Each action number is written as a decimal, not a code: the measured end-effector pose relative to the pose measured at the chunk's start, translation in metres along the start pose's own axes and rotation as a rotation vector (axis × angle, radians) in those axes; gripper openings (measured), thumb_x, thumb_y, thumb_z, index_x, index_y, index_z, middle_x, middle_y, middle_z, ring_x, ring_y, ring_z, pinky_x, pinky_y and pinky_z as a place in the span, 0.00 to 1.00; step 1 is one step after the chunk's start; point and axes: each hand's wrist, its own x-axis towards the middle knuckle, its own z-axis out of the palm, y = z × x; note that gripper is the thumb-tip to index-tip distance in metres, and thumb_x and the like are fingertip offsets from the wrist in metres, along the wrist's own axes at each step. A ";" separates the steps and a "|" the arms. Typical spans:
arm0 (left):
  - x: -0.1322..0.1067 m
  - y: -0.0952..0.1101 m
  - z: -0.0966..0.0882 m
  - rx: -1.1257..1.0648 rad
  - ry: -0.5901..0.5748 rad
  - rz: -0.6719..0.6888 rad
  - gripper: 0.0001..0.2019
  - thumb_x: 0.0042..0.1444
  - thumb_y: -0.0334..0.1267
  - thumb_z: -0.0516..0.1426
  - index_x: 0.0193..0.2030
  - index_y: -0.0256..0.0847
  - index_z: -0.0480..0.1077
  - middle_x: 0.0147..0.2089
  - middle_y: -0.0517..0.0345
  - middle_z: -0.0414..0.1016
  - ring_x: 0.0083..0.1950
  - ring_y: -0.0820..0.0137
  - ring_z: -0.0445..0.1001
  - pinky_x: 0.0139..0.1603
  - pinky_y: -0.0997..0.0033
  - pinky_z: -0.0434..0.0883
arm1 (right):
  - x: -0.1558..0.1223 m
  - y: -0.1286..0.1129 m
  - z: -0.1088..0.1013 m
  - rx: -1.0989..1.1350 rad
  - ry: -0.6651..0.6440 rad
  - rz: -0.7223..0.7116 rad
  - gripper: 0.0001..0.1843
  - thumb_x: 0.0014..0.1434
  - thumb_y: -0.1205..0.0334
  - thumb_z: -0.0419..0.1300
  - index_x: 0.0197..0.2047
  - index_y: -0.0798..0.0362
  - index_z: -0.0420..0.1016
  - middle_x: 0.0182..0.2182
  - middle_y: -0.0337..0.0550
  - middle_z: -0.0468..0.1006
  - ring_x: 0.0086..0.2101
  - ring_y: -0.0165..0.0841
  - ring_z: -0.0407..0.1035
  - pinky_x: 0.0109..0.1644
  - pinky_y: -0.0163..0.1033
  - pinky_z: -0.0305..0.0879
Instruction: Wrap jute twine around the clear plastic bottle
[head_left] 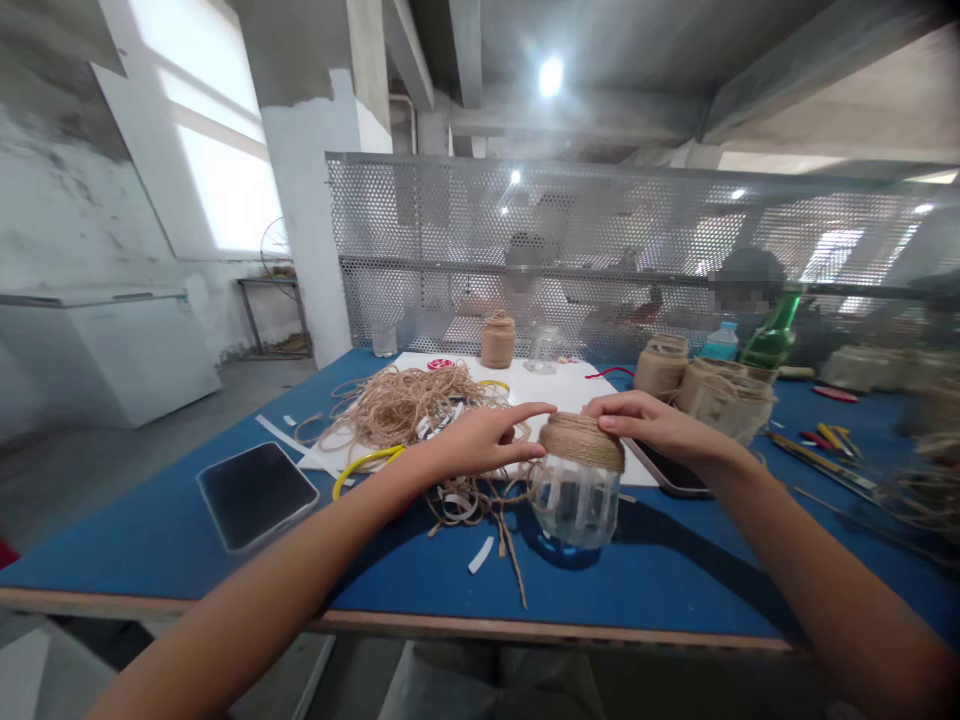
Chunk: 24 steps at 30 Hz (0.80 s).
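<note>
A clear glass jar [579, 508] with a twine wrap [582, 440] around its upper part stands near the table's front edge, between my hands. At its left side, my left hand [491, 438] holds the wrapped part, the index finger stretched to the top edge and the thumb lower down. Across the jar, my right hand [643, 420] grips the upper right of the wrap with bent fingers. A tangled heap of loose twine [409, 405] lies behind my left hand, and cut ends trail beside the jar.
Left is a dark-screened tablet [257, 494]; yellow-handled scissors [367, 466] lie by the twine. A twine-covered jar [498, 342] and a plain glass jar [544, 349] stand behind. To the right are several wrapped jars [660, 368], a green bottle [772, 330] and tools [825, 462]. Perforated metal screen [450, 220] borders the back.
</note>
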 end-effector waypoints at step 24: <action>0.003 0.010 0.015 -0.426 -0.047 -0.012 0.28 0.54 0.45 0.56 0.60 0.46 0.52 0.21 0.70 0.52 0.22 0.78 0.55 0.22 0.80 0.54 | -0.001 -0.006 0.001 -0.059 0.025 0.012 0.17 0.58 0.51 0.51 0.31 0.57 0.71 0.30 0.43 0.71 0.31 0.31 0.63 0.33 0.35 0.59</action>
